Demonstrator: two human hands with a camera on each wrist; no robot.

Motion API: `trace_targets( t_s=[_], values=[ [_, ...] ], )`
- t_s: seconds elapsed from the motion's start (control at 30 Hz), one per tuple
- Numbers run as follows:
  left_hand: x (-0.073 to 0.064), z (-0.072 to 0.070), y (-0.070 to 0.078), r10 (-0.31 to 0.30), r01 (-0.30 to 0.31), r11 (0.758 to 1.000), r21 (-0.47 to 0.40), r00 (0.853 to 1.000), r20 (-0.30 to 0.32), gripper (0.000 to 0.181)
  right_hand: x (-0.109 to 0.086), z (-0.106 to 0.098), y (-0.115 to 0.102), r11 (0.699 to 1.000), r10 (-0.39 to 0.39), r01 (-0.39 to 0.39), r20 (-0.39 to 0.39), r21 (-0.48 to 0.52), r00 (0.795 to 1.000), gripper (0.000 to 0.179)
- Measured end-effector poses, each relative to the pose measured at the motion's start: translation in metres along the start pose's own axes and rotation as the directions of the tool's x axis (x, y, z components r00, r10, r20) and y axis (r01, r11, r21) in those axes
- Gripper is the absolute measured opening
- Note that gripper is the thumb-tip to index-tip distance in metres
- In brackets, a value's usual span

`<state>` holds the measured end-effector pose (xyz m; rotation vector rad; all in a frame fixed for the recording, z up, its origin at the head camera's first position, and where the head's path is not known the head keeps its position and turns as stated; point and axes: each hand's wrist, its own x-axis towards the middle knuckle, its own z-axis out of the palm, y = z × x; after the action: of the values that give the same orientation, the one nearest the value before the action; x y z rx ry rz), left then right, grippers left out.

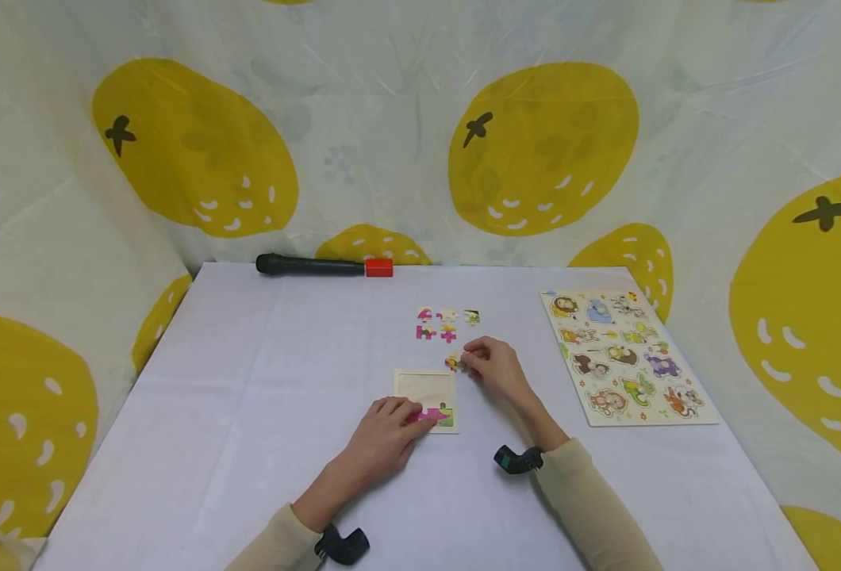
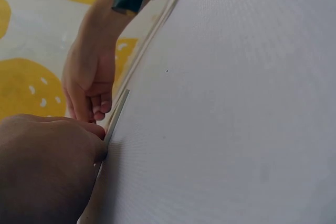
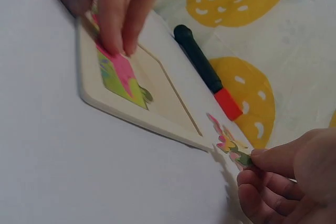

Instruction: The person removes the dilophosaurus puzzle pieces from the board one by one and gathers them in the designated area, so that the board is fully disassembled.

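A small wooden puzzle tray [image 1: 428, 386] lies in front of me, with pink and green jigsaw pieces [image 1: 436, 415] fitted along its near side. My left hand [image 1: 386, 434] rests over the tray's near left corner; its fingertips press on the pieces in the right wrist view, and its thumb touches the rim. Just beyond the tray's far right corner, my right hand [image 1: 493, 369] pinches a multicoloured jigsaw piece [image 3: 239, 156] between thumb and index finger. The left wrist view shows the tray edge-on, and the left hand [image 2: 50, 166] hides most of it.
Several loose jigsaw pieces [image 1: 447, 333] lie in two rows beyond the tray. To the right is a large animal puzzle board [image 1: 631, 357]. A black microphone [image 1: 313, 266] with a red end lies along the table's back edge, before the patterned curtain [image 1: 378, 159].
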<state>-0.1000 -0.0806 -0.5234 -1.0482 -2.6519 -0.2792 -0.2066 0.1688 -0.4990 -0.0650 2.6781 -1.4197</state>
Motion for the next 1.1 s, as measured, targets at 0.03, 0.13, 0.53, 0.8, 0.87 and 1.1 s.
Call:
trace_targets(
  t_s=[0.03,0.13,0.53,0.8,0.87,1.1],
  values=[
    [0.0,0.0,0.0,-0.001,0.001,1.0,-0.003,1.0,-0.004,0.034,0.003,-0.001,0.001,1.0,0.006,-0.006,-0.009,0.004,1.0,0.02],
    [0.0,0.001,0.0,-0.008,0.007,1.0,-0.019,1.0,-0.016,0.031,0.011,-0.004,0.005,0.999,0.029,-0.028,-0.033,0.02,0.999,0.02],
    [0.0,0.006,-0.001,-0.024,0.018,0.998,-0.057,0.994,-0.104,0.027,0.036,-0.01,0.011,0.993,0.111,-0.107,-0.101,0.046,0.989,0.021],
    [-0.001,0.006,-0.002,-0.092,0.08,0.993,-0.088,0.987,-0.134,0.035,0.046,-0.013,0.012,0.992,0.123,-0.12,-0.145,0.03,0.982,0.024],
    [-0.001,0.006,-0.003,-0.103,0.092,0.992,-0.086,0.985,-0.14,0.037,0.048,-0.013,0.012,0.992,0.123,-0.12,-0.154,0.024,0.981,0.024],
    [-0.001,0.004,-0.001,-0.17,0.162,0.982,-0.099,0.982,-0.079,0.046,0.048,-0.013,0.014,0.993,0.115,-0.117,-0.163,-0.002,0.98,0.024]
  ],
)
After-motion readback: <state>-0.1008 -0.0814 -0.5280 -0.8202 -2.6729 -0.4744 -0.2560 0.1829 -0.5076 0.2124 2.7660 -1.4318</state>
